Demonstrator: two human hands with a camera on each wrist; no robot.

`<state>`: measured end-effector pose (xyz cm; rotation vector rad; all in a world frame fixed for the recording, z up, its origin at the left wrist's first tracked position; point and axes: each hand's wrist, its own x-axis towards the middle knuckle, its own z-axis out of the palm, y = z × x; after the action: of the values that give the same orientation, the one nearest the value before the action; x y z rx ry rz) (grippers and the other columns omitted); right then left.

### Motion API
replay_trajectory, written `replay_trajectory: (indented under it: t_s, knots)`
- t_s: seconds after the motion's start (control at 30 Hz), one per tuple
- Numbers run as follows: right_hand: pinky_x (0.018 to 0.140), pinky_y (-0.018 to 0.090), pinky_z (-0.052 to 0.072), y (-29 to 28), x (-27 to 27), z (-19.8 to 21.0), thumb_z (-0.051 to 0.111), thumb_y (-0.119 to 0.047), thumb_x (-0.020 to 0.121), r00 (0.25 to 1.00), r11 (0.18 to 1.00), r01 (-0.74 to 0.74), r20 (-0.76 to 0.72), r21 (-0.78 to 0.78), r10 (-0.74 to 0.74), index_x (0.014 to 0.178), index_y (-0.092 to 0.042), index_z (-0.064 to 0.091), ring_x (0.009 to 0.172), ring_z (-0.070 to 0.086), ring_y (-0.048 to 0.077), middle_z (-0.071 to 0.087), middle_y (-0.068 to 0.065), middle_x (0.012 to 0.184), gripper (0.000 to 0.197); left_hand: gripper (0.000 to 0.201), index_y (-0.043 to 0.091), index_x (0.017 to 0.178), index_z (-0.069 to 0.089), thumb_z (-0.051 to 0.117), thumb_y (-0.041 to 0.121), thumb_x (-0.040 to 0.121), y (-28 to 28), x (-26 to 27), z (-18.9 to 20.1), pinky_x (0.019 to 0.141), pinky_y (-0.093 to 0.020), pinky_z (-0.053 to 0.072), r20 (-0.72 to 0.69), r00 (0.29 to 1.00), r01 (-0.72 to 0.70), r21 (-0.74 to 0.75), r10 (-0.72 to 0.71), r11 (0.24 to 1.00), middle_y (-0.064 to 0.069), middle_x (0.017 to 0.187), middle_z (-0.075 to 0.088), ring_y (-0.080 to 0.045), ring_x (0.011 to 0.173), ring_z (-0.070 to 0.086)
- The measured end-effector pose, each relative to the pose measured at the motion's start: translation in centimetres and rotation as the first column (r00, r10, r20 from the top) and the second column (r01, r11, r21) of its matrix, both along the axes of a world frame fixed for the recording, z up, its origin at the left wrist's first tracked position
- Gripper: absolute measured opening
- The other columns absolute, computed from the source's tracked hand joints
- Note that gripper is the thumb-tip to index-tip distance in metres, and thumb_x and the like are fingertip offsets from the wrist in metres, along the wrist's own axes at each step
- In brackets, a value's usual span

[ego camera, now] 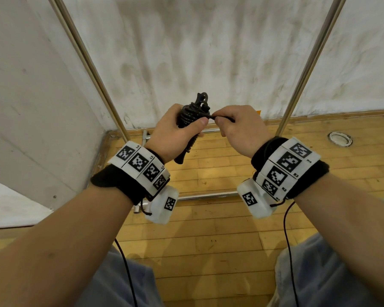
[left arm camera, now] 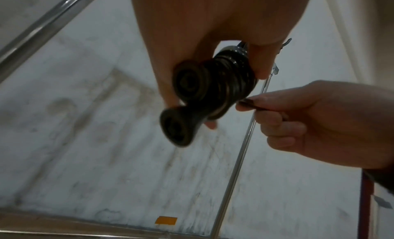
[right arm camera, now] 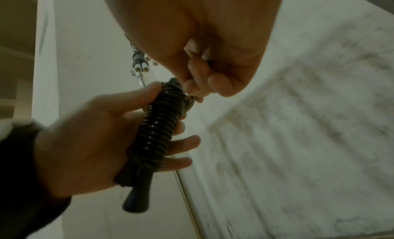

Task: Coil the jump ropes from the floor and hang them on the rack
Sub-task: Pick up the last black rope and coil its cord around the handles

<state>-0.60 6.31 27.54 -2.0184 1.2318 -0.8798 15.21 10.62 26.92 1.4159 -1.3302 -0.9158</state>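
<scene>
The left hand [ego camera: 175, 131] grips the jump rope [ego camera: 192, 114] bundle, fingers and thumb curled around the black cord that is wound tightly on the two handles [right arm camera: 136, 202]. I think it holds the bundle upright so that the turns do not slip. The right hand [ego camera: 239, 127] pinches the cord's free end [ego camera: 222, 118] just beside the top of the bundle, probably to tuck it and lock the coil. The bundle is in the air between both hands, above the wooden floor [ego camera: 208, 240]. Behind stand the metal rack poles [ego camera: 306, 69], near the pale wall [ego camera: 186, 52]; nothing hangs on the parts I can see.
</scene>
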Motion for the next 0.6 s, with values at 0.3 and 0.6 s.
replay_trajectory:
  t_s: [0.3,0.6]
  knots:
    - [0.053,0.016,0.031,-1.4,-0.5,-1.1,0.049,-0.016,0.095,0.993,0.994,0.109,0.052,0.020,-0.110,0.102,-0.011,0.070,0.055,0.042,0.001,0.050,-0.014,0.062,0.023,0.046,0.015,0.113,0.050,0.059,0.031,0.071,1.0,-1.0,0.9,0.059,-0.044,0.047,-0.114,0.988,0.111,0.046,-0.105,0.993,-0.006,0.076,0.064,-0.024,0.052,0.061]
    - [0.057,0.012,0.033,-1.9,-0.4,-1.3,0.050,-0.013,0.094,0.980,0.992,0.127,0.149,0.021,-0.129,0.104,-0.008,0.070,0.058,0.046,0.001,0.052,-0.015,0.064,0.023,0.009,0.010,0.098,0.062,0.059,0.014,0.091,1.1,-0.1,1.4,0.048,-0.027,0.049,0.000,0.974,0.223,0.140,-0.225,0.965,-0.008,0.073,0.067,-0.019,0.053,0.062]
